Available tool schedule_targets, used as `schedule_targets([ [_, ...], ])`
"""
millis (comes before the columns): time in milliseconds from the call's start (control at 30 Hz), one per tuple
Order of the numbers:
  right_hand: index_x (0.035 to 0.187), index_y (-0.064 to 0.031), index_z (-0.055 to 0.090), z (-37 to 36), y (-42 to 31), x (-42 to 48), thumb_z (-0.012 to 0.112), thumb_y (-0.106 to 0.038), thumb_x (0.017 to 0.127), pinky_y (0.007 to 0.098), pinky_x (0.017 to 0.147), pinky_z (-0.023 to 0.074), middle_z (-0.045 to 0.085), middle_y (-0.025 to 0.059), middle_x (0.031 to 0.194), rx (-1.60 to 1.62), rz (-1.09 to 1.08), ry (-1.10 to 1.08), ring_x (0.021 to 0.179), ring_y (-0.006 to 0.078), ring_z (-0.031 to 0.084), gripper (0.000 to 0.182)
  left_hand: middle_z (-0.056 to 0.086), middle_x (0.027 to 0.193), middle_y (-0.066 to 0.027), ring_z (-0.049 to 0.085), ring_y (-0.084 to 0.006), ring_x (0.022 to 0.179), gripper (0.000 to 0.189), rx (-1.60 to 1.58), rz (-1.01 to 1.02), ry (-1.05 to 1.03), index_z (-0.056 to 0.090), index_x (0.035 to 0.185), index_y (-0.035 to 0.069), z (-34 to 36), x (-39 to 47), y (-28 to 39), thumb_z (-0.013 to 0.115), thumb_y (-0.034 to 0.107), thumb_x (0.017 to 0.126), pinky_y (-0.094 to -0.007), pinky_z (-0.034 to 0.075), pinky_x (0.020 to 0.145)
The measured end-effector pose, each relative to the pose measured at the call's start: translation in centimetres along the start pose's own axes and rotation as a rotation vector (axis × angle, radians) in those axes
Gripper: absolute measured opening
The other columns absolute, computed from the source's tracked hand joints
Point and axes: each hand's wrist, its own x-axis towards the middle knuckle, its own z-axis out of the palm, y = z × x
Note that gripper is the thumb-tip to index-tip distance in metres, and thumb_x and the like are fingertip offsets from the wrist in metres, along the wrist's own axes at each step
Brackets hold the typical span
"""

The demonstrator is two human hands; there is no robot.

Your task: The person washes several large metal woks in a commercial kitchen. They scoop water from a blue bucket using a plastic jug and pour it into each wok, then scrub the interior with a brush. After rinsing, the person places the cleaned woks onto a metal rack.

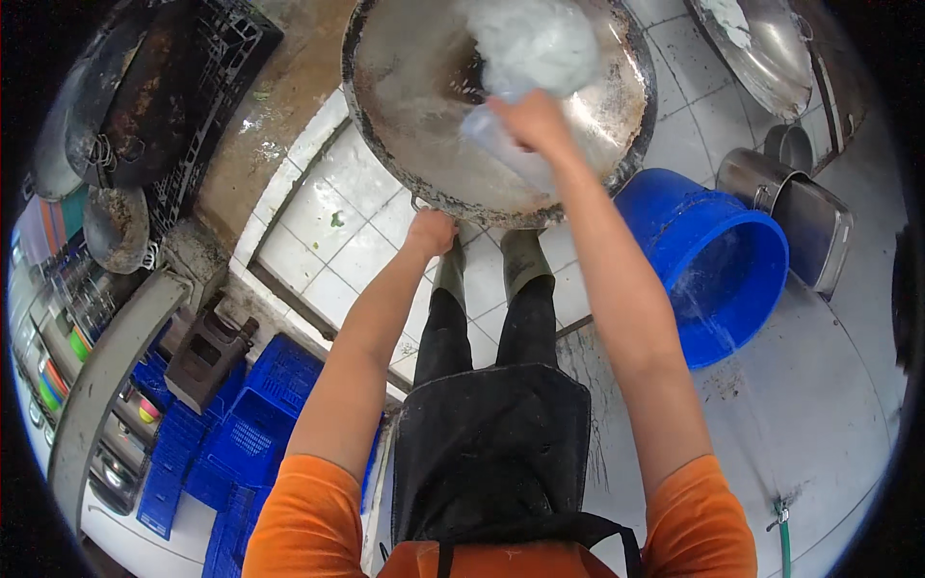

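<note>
A large round wok [394, 134] with a blackened, crusted rim fills the top middle of the view, above my boots. My left hand [433, 231] is closed at its near edge, beside a small loop handle; the fingers are partly hidden. Over the wok's inside, my right hand [531, 126] grips a translucent plastic scoop [495, 141], blurred by motion. A whitish mass of splashing water [538, 47] spreads just beyond the scoop. Dark wet residue [459, 72] shows on the wok's inner surface.
To the right, a blue plastic tub [723, 282] lies tipped with its mouth towards me. Steel containers [802, 224] and another wok [773, 58] stand beyond. Blackened woks [152, 94], a brown block [209, 357] and blue crates [246, 433] occupy the left. A green hose [785, 549] is lower right.
</note>
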Motion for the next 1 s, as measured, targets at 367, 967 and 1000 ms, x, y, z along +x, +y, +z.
schedule_targets([
  [367, 0.052, 0.0017, 0.044, -18.3, 16.7, -22.8, 0.064, -0.043, 0.083, 0.0341, 0.044, 0.0245, 0.038, 0.0036, 0.047, -0.142, 0.322, 0.707, 0.047, 0.0110, 0.033, 0.058, 0.068, 0.091, -0.0092, 0.064, -0.0230, 0.090, 0.031, 0.013, -0.032, -0.054, 0.068, 0.090, 0.010, -0.7, -1.1, 0.4, 0.048, 0.033, 0.088, -0.0380, 0.042, 0.083],
  [967, 0.087, 0.0009, 0.066, -14.8, 43.2, -16.7, 0.065, -0.053, 0.070, 0.0461, 0.080, 0.0494, 0.063, 0.0260, 0.096, -0.437, 0.861, 0.448, 0.092, 0.0392, 0.062, 0.056, 0.065, 0.098, -0.0172, 0.062, -0.0323, 0.095, 0.036, 0.142, -0.035, -0.263, 0.060, 0.100, 0.003, -1.6, 0.0, 2.2, 0.040, 0.033, 0.092, -0.0458, 0.047, 0.082],
  [1000, 0.088, -0.0002, 0.066, -14.4, 41.9, -13.8, 0.065, -0.051, 0.071, 0.0457, 0.081, 0.0494, 0.063, 0.0259, 0.099, -0.419, 0.847, 0.426, 0.093, 0.0388, 0.062, 0.054, 0.065, 0.098, -0.0174, 0.062, -0.0325, 0.094, 0.036, 0.130, -0.073, -0.288, 0.060, 0.099, 0.003, -2.0, -0.2, 2.3, 0.040, 0.033, 0.091, -0.0460, 0.047, 0.082],
])
